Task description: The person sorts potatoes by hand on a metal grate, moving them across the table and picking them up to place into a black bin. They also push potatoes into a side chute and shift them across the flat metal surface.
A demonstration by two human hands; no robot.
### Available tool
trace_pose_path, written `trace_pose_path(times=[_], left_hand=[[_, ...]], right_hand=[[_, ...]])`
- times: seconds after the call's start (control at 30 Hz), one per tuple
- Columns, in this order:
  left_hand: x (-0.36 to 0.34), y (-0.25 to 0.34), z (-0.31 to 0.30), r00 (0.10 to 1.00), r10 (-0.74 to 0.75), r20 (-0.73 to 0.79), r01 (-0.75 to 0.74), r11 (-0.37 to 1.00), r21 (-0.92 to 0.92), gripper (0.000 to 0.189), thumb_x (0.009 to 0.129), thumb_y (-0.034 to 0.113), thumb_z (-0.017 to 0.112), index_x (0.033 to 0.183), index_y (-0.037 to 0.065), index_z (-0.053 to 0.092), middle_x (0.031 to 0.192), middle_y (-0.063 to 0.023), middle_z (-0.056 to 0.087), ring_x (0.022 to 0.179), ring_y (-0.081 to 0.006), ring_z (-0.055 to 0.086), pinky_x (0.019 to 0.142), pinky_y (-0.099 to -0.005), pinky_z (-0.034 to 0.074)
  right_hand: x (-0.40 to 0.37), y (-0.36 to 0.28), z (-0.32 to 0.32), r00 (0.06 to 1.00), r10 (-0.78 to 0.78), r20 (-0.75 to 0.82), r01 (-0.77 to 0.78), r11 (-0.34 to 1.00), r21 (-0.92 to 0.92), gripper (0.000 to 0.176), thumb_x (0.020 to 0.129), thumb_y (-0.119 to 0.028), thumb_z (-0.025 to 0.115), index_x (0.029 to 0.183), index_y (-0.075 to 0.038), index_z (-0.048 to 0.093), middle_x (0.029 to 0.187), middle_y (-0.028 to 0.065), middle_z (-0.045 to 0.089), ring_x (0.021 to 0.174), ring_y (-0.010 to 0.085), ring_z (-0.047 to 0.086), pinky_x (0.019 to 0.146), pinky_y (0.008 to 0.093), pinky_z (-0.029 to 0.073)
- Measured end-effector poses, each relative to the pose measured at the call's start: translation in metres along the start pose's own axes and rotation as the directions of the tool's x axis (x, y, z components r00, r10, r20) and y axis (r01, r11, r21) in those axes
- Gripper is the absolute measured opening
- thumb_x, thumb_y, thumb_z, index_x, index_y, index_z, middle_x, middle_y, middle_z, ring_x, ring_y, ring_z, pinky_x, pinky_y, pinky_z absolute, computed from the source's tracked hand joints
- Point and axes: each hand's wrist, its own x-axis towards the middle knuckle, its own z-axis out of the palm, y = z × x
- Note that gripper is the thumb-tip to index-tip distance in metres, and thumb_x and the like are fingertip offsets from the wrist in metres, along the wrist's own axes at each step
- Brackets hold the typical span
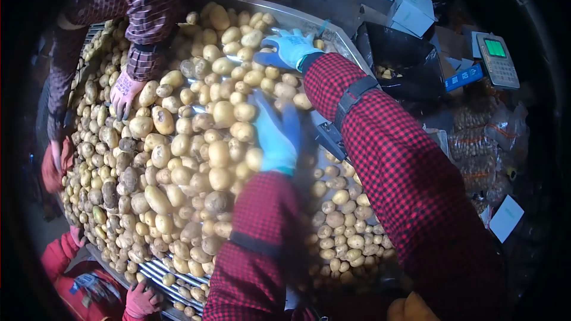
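Observation:
A broad heap of potatoes point(219, 153) covers the sorting table, mixed in size and some dirt-darkened. My left hand point(276, 137), in a light-blue glove with darker blue fingers, is over the heap's right side; it is slightly blurred, its fingers apart, with no potato visibly gripped. Farther up, my right hand point(291, 49), in a matching glove, reaches across potatoes near the table's metal rim point(291, 14). Its fingers are stretched out towards the left, and its palm side is hidden. Smaller potatoes point(345, 226) lie between my two checked sleeves.
Co-workers' gloved hands are at the heap: a pink one point(126, 92), a red one point(56, 166) and another pinkish one point(143, 300). Metal rollers point(169, 276) show below. At right stand a black crate point(398, 53), a scale display point(496, 50), white boxes point(411, 10) and bagged potatoes point(473, 154).

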Motion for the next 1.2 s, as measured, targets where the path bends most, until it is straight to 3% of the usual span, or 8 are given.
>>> trace_pose_path(times=[0.3,0.43,0.47,0.53,0.6,0.87,1.07,1.2], left_hand=[[0.039,-0.022,0.003,0.999,0.018,0.034,-0.017,0.999,-0.031,0.059,0.103,0.033,0.046,0.15,-0.002,0.034,0.157,-0.0267,0.027,0.145,-0.0389,0.029,0.117,-0.041,0.029],[0.03,-0.03,-0.012,0.935,-0.126,0.331,0.336,0.606,-0.721,0.058,0.106,0.04,0.04,0.151,0.003,0.034,0.143,-0.0126,0.046,0.131,-0.026,0.048,0.109,-0.0359,0.04],[0.029,-0.023,-0.013,0.922,-0.167,0.35,0.372,0.63,-0.681,0.055,0.106,0.036,0.041,0.149,0.002,0.036,0.14,-0.0131,0.049,0.127,-0.0255,0.049,0.107,-0.0356,0.041],[0.023,-0.009,-0.018,0.886,-0.26,0.384,0.453,0.664,-0.595,0.049,0.105,0.029,0.044,0.144,0.0,0.042,0.132,-0.014,0.055,0.121,-0.0244,0.053,0.103,-0.0351,0.043],[0.023,-0.017,-0.019,0.939,-0.111,0.324,0.247,0.875,-0.416,0.053,0.105,0.034,0.043,0.145,-0.001,0.042,0.133,-0.0153,0.055,0.12,-0.0256,0.054,0.102,-0.0358,0.044],[0.025,0.02,-0.03,0.919,-0.191,0.344,0.304,0.899,-0.314,0.056,0.103,0.026,0.046,0.151,0.001,0.032,0.14,-0.0206,0.05,0.12,-0.0246,0.053,0.1,-0.0337,0.046],[0.026,-0.017,-0.017,0.964,-0.072,0.256,0.19,0.862,-0.47,0.056,0.108,0.031,0.037,0.156,0.005,0.023,0.147,-0.0126,0.042,0.125,-0.0211,0.049,0.104,-0.0306,0.043],[0.026,-0.024,-0.01,0.922,-0.21,0.326,0.36,0.775,-0.519,0.054,0.105,0.028,0.041,0.151,0.001,0.033,0.128,-0.0148,0.056,0.112,-0.0248,0.056,0.096,-0.0327,0.048]], right_hand=[[-0.045,0.016,0.014,0.942,-0.333,-0.043,0.335,0.922,0.196,0.039,0.084,-0.046,0.066,0.113,-0.021,0.071,0.121,0.0148,0.062,0.118,0.0352,0.054,0.1,0.0471,0.043],[-0.092,0.041,0.007,0.78,-0.608,-0.15,0.624,0.736,0.261,0.037,0.082,-0.045,0.068,0.094,-0.011,0.073,0.093,0.0133,0.07,0.085,0.031,0.067,0.075,0.0435,0.052],[-0.11,0.04,-0.018,0.834,-0.49,0.253,0.326,0.808,0.491,0.038,0.084,-0.046,0.069,0.103,-0.013,0.074,0.091,0.0097,0.072,0.085,0.0243,0.068,0.076,0.0372,0.053],[-0.107,0.059,-0.021,0.739,-0.674,-0.015,0.543,0.582,0.606,0.039,0.089,-0.047,0.067,0.109,-0.014,0.074,0.091,0.007,0.073,0.085,0.0179,0.067,0.078,0.0325,0.053],[-0.094,0.053,-0.041,0.978,-0.179,0.104,0.057,0.715,0.697,0.039,0.092,-0.033,0.069,0.121,-0.007,0.068,0.114,0.0084,0.072,0.098,0.0165,0.067,0.086,0.0328,0.053],[0.001,0.029,0.046,0.883,-0.339,-0.325,0.326,0.941,-0.094,0.045,0.091,-0.043,0.063,0.132,-0.026,0.06,0.141,0.0112,0.053,0.13,0.0319,0.05,0.111,0.0485,0.037],[-0.077,0.06,0.026,0.708,-0.691,-0.144,0.705,0.702,0.102,0.03,0.088,-0.03,0.067,0.114,-0.016,0.069,0.115,0.0099,0.066,0.109,0.0285,0.06,0.098,0.0406,0.047],[-0.102,0.092,-0.031,0.985,-0.14,0.104,0.036,0.749,0.662,0.032,0.089,-0.032,0.073,0.117,-0.016,0.071,0.101,0.0018,0.072,0.086,0.0118,0.064,0.083,0.0271,0.052]])
